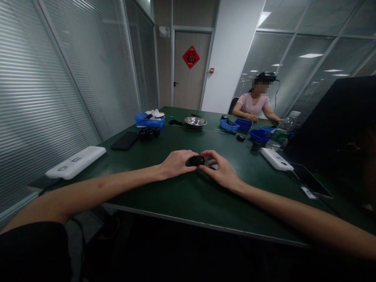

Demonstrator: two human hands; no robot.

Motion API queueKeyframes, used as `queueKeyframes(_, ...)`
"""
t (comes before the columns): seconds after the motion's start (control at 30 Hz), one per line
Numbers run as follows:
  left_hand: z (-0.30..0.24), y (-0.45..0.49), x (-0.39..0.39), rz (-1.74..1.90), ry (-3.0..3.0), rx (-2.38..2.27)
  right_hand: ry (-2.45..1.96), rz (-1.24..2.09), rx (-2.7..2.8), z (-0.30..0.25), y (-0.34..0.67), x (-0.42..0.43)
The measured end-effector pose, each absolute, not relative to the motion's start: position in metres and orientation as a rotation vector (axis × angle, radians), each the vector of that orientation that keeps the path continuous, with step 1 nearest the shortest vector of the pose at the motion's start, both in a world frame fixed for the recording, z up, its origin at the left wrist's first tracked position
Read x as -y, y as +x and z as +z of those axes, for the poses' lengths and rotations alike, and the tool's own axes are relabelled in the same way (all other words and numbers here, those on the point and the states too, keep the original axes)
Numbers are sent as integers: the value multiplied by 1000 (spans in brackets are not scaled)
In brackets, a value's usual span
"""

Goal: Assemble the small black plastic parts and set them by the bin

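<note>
Both my arms reach out over a dark green table (pixel 164 196). My left hand (pixel 176 163) is closed round a small black rounded part (pixel 196 160) and holds it just above the tabletop. My right hand (pixel 221 169) meets it from the right, its fingertips pinched against the end of the same black part. What lies under my right palm is hidden.
A white power bank (pixel 75 161) and a black phone (pixel 125 140) lie at the left. Black parts (pixel 149 134), blue bins (pixel 149 119), a metal bowl (pixel 195 122) and a plastic bottle (pixel 283 131) stand farther back. Another person (pixel 255 103) sits at the far right corner.
</note>
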State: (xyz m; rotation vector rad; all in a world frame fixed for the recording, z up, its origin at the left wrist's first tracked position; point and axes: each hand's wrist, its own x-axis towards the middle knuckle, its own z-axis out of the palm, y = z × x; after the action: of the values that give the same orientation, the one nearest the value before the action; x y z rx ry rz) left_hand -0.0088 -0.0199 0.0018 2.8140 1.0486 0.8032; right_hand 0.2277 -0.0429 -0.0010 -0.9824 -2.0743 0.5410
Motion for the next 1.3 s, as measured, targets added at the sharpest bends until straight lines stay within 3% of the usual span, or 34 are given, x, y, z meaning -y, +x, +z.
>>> queueKeyframes(0.6, 5, -8, 22, 820, 2800, -1058, -1119, 586, 2051, 2, 227, 44)
queueKeyframes(1.3, 1, -9, 19, 804, 2789, -1034, -936, 573, 2103, -1, 228, 43)
